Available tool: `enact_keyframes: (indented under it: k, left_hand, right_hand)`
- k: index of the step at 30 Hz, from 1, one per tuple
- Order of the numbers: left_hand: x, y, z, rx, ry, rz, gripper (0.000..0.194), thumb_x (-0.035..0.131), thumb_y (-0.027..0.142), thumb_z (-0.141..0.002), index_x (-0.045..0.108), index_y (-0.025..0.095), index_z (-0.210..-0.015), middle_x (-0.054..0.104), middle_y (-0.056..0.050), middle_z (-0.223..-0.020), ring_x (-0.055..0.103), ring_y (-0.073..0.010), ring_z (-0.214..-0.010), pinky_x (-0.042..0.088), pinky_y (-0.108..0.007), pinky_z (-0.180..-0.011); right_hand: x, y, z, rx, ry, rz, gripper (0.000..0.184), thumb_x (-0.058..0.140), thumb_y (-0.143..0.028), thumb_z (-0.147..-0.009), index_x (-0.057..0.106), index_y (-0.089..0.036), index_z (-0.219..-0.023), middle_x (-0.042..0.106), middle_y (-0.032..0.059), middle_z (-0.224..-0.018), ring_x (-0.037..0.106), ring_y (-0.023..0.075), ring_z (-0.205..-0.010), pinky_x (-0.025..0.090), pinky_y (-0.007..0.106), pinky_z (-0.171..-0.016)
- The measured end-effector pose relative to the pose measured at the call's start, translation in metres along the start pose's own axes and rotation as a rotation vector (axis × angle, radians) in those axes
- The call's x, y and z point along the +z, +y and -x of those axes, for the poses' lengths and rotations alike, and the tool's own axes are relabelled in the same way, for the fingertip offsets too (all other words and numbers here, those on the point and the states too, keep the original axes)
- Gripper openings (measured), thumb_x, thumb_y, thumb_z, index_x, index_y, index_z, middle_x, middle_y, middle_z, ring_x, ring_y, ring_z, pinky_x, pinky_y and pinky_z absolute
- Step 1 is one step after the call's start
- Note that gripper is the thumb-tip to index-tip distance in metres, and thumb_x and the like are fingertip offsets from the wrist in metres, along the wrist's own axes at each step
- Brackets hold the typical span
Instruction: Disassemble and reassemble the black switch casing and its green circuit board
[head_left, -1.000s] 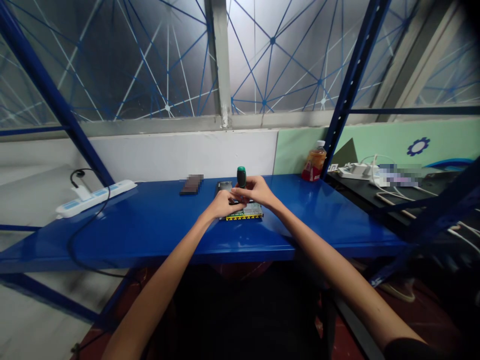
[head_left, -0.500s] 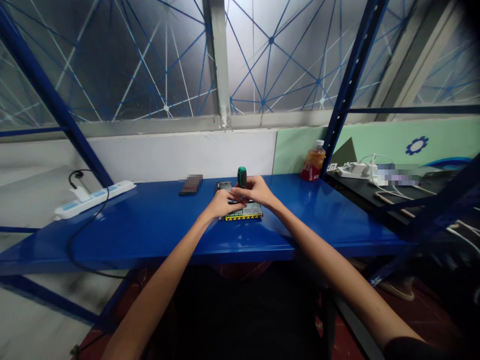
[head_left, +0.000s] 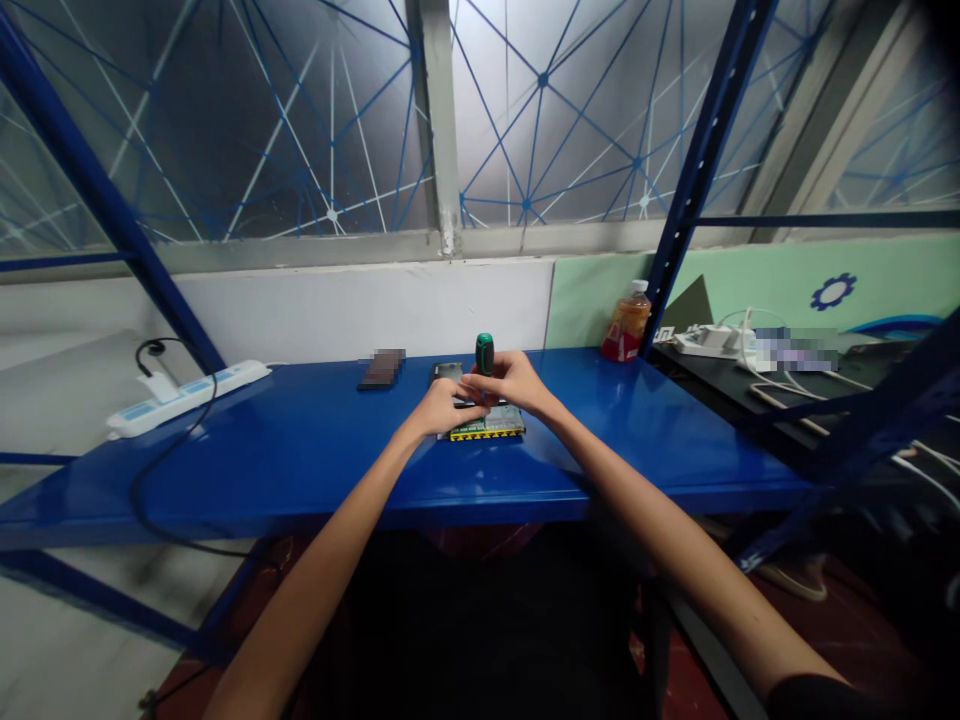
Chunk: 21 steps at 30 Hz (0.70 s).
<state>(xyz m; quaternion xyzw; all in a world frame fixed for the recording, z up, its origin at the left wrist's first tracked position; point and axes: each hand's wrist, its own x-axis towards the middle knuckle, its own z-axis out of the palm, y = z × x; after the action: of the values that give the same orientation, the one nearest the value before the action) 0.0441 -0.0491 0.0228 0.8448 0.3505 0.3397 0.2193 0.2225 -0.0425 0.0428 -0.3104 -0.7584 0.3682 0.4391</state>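
Ctr frame: R hand [head_left: 514, 378] grips upright screwdriver [head_left: 485, 354]; L hand [head_left: 441, 408], hold unclear, over board [head_left: 496, 426]. Likely mid-screwdriving; next turn wants steadiness.

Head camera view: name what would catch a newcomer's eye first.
Probably the green-and-black tool handle, upright at the hands, near the middle of the blue tabletop. Just below it in the view lies a yellow-edged device, partly covered by the hands. A red-and-amber bottle stands at the back right.
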Motion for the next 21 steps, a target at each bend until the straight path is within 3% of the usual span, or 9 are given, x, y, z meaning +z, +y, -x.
enact_keyframes:
  k: [21]
  left_hand:
    - [-0.0006, -0.0019, -0.0004, 0.004, -0.012, 0.024, 0.016, 0.069, 0.026, -0.076, 0.076, 0.014, -0.084, 0.076, -0.008, -0.084, 0.069, -0.0222, -0.086, 0.050, -0.033, -0.082]
  right_hand:
    - [0.0005, -0.0030, 0.0010, -0.001, 0.004, 0.014, 0.035, 0.067, -0.050, -0.075, 0.062, -0.016, -0.070, 0.059, 0.0010, -0.058, 0.054, 0.0110, -0.050, 0.041, 0.025, -0.047]
